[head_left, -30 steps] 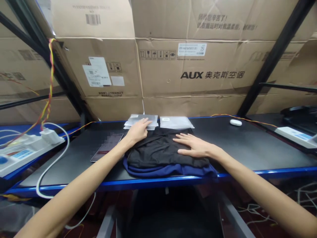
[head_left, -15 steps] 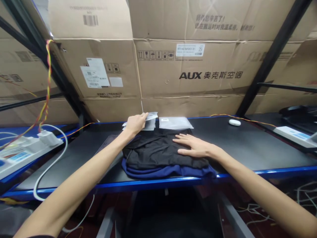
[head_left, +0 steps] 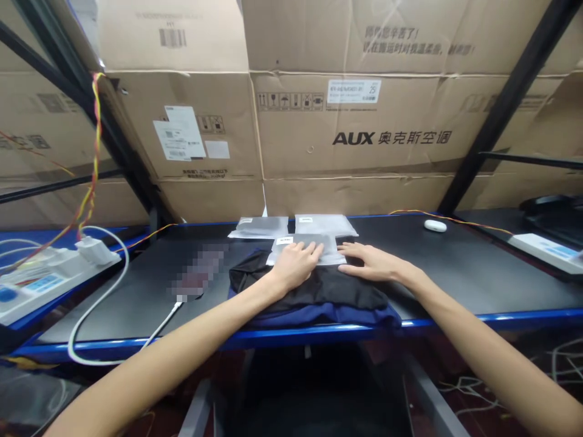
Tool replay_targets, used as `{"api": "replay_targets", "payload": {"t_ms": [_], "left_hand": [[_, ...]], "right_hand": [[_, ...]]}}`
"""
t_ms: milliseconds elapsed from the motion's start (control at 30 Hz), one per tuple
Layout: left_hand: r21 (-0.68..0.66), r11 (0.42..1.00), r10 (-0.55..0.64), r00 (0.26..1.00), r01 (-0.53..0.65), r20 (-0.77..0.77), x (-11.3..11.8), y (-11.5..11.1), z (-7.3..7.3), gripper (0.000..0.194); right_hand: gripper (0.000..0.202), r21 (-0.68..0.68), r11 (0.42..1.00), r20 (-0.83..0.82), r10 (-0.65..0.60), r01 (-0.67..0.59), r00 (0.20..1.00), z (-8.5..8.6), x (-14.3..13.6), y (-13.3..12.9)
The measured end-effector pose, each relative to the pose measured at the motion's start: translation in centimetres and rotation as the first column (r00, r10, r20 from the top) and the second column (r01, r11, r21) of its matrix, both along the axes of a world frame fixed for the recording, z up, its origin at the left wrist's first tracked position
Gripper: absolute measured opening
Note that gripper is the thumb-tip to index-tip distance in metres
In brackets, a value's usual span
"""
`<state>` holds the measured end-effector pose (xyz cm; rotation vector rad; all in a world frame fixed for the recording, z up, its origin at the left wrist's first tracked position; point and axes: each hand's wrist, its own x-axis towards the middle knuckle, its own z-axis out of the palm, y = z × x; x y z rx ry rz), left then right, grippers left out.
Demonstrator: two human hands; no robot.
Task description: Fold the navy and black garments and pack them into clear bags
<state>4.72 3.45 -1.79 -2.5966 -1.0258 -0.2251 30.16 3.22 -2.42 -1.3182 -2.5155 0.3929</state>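
Note:
My left hand (head_left: pixel 298 264) lies flat with fingers apart on a frosted plastic packet (head_left: pixel 330 245) with a small white label. The packet rests on a folded black garment (head_left: pixel 348 289), with dark blue cloth (head_left: pixel 319 315) showing beneath its front. My right hand (head_left: pixel 372 263) is also open, resting on the garment, its fingertips at the packet's right edge. Behind the clothes lie two similar packets, one at the left (head_left: pixel 264 227) and one at the right (head_left: pixel 325 225).
On the left are a phone (head_left: pixel 200 273), blurred out, with a white cable (head_left: pixel 73 334), and a loaded power strip (head_left: pixel 59 273). A small white case (head_left: pixel 435 226) and another power strip (head_left: pixel 544 250) are at the right. Cardboard (head_left: pixel 300 158) stands behind the table.
My left hand has brought a packet from the back left forward onto the black garment and has flattened out over it. My right hand has shifted slightly right.

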Motion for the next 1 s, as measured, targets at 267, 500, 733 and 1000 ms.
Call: {"api": "replay_targets", "payload": {"t_ms": [267, 500, 733, 1000], "left_hand": [[-0.341, 0.866, -0.288, 0.922, 0.367, 0.259, -5.7, 1.0, 3.5, 0.076], [-0.273, 0.948, -0.108, 0.971, 0.165, 0.214, -11.1, 1.5, 2.3, 0.072], [-0.154, 0.97, -0.136, 0.944, 0.19, 0.302, -11.9, 2.4, -0.3, 0.025], [-0.038, 0.969, -0.206, 0.879, 0.246, 0.43, -12.0, 2.8, -1.8, 0.022]], "right_hand": [[0.054, -0.025, 0.999, 0.0, 0.039, -0.039, 0.999, 0.8, -0.5, -0.4], [0.056, -0.021, 1.0, -0.01, -0.014, 0.014, 1.0, 0.9, 0.0, -0.3], [0.054, -0.013, 1.0, -0.031, -0.001, 0.001, 1.0, 1.0, 0.2, -0.4], [0.052, 0.241, 0.97, -0.136, 0.059, -0.025, 0.989, -0.1, -0.8, 0.0]]}}
